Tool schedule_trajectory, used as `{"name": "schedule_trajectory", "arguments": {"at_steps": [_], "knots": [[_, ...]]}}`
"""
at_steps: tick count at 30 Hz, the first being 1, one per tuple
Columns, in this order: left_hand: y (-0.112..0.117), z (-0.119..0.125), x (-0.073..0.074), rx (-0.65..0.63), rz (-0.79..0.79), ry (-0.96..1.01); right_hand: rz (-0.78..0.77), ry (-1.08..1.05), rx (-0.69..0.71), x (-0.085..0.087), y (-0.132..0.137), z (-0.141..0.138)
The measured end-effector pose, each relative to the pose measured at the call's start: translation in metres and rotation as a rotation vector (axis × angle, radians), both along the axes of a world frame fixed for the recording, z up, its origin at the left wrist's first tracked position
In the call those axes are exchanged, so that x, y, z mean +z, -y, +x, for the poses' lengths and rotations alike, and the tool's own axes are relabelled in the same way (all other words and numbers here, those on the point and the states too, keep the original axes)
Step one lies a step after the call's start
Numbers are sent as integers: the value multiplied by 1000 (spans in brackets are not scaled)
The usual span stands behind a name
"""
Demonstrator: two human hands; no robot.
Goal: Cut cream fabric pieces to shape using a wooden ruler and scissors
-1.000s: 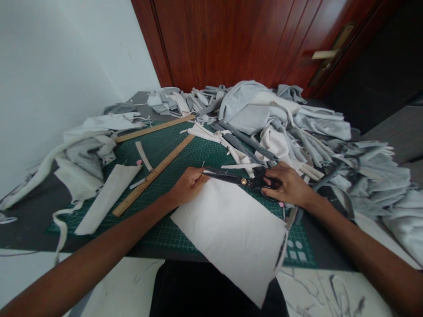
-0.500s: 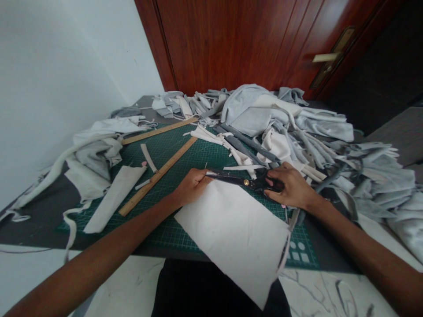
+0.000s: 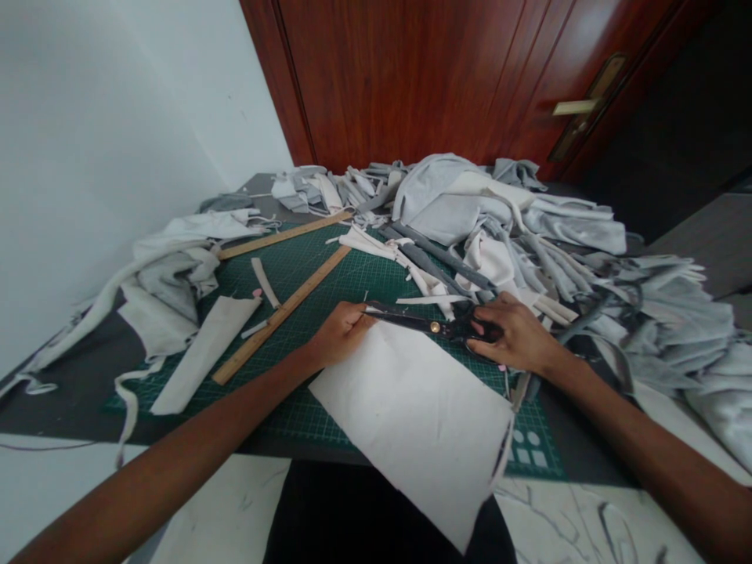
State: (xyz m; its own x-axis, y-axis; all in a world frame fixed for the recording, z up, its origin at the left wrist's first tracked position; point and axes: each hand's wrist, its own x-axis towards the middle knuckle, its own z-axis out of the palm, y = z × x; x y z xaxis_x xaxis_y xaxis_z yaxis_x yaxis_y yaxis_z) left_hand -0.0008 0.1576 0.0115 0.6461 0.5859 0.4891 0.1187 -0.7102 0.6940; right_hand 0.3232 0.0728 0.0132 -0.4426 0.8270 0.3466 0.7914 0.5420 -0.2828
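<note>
My right hand (image 3: 512, 333) is closed round the handles of black scissors (image 3: 420, 319), whose blades point left along the upper edge of a white piece of fabric (image 3: 417, 423). The blade tips reach close to my left hand (image 3: 342, 333), which pinches the fabric's upper left corner between thumb and fingers. From there the fabric slants down toward me, its lower part hanging past the table edge over my lap. Under both hands lies a green cutting mat (image 3: 294, 419). A thin white strip (image 3: 431, 299) rests just beyond the scissors.
Two wooden rulers (image 3: 282, 313) (image 3: 287, 233) lie on the mat's left half, near a flat white fabric piece (image 3: 205, 356). Grey and white scraps (image 3: 446, 196) are heaped along the back, with more cloth (image 3: 663, 321) on the right and a crumpled pile (image 3: 168, 290) on the left. A wooden door (image 3: 399, 78) stands behind.
The scissors and my right hand have shifted very slightly to the left. My left hand keeps its pinch on the fabric, and the rest looks the same.
</note>
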Motion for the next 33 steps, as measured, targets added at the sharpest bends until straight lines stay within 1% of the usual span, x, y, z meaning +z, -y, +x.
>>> {"name": "schedule_trajectory", "arguments": {"at_steps": [10,19,25,33], "knots": [[-1,0,0,4,15,-15,-14,-14,3,4,1,-1],[-3,-1,-3,22,36,-19,8,-27,6,1,1,-2],[-3,-1,-3,13,47,31,5,-40,10,-2,0,-4],[-2,-1,-4,32,46,24,31,-38,18,-2,0,-5]]}}
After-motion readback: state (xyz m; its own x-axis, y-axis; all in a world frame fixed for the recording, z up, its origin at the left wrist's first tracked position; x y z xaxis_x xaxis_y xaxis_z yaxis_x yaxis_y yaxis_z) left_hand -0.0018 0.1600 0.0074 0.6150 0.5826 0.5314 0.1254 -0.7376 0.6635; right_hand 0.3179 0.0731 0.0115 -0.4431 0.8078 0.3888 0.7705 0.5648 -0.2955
